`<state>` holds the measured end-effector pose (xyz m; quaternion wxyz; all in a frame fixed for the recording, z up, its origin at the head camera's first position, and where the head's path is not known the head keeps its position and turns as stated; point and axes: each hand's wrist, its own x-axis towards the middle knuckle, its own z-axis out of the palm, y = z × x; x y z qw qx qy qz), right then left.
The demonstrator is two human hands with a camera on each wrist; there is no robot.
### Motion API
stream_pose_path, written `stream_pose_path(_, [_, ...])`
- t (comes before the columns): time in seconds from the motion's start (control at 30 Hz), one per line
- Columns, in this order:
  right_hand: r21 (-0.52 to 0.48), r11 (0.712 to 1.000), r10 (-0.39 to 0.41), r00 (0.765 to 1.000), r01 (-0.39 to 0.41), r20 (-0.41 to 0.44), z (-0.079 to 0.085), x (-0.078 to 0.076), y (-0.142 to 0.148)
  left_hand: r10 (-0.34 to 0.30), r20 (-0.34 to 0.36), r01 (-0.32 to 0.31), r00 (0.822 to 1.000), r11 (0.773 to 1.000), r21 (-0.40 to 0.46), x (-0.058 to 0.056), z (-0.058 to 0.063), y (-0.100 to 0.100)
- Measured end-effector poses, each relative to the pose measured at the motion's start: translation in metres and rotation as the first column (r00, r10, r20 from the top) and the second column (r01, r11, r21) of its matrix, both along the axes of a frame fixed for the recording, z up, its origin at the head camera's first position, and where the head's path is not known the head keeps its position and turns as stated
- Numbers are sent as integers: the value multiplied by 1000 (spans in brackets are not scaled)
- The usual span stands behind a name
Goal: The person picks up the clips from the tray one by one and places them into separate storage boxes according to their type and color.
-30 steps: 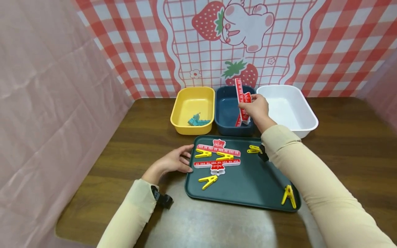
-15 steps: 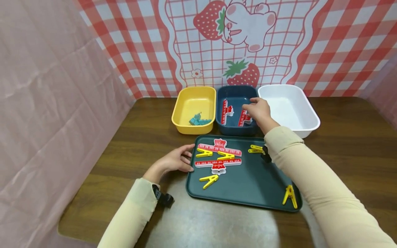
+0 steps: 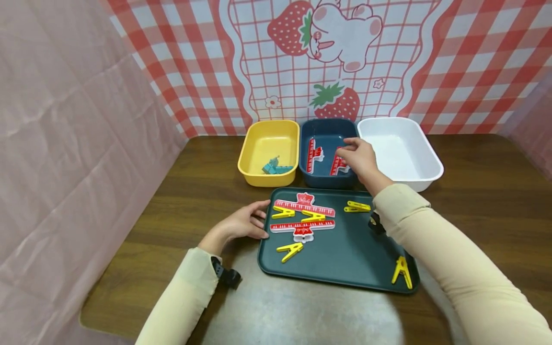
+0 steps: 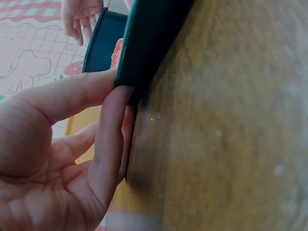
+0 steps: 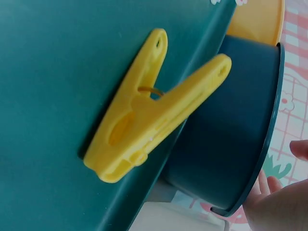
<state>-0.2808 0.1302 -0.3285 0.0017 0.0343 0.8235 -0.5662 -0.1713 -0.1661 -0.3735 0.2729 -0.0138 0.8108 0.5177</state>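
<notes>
My right hand (image 3: pixel 359 155) hovers over the navy bin (image 3: pixel 329 124) with nothing between its relaxed fingers. Beneath its fingertips lies a red piano-key clip (image 3: pixel 339 162), partly hidden by the hand; a second red clip (image 3: pixel 311 155) rests left of it. My left hand (image 3: pixel 243 221) touches the left edge of the dark green tray (image 3: pixel 336 263), thumb and fingers spread along the rim. Two more piano-key clips, one pinkish (image 3: pixel 305 206) and one red (image 3: pixel 303 229), lie on the tray. Several yellow clothespins are spread around it, including one clothespin (image 5: pixel 139 115) filling the right wrist view.
Left of the navy bin stands a yellow bin (image 3: pixel 269 179) holding teal clips (image 3: pixel 275 166). A white bin (image 3: pixel 398 153) stands at its right. All three bins line the back of the wooden table (image 3: pixel 172 201), against a checked cloth (image 3: pixel 194 62).
The right hand lowered a red piano-key clip into the navy bin and let it go, then drew back slightly. The left hand stayed at the tray's edge.
</notes>
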Motion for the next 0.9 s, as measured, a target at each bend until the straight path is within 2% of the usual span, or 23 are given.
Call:
stream_pose_path(0.33, [-26,998,48,998,-49,-46,-3,17,-6,-3,-6,3,1000,1000,-4,0,-1,1])
stream_pose_path(0.9, [98,985,156,978,-143,-142,-5,56,-11,-5,-16,5,1000,1000,-5,1,-1,0])
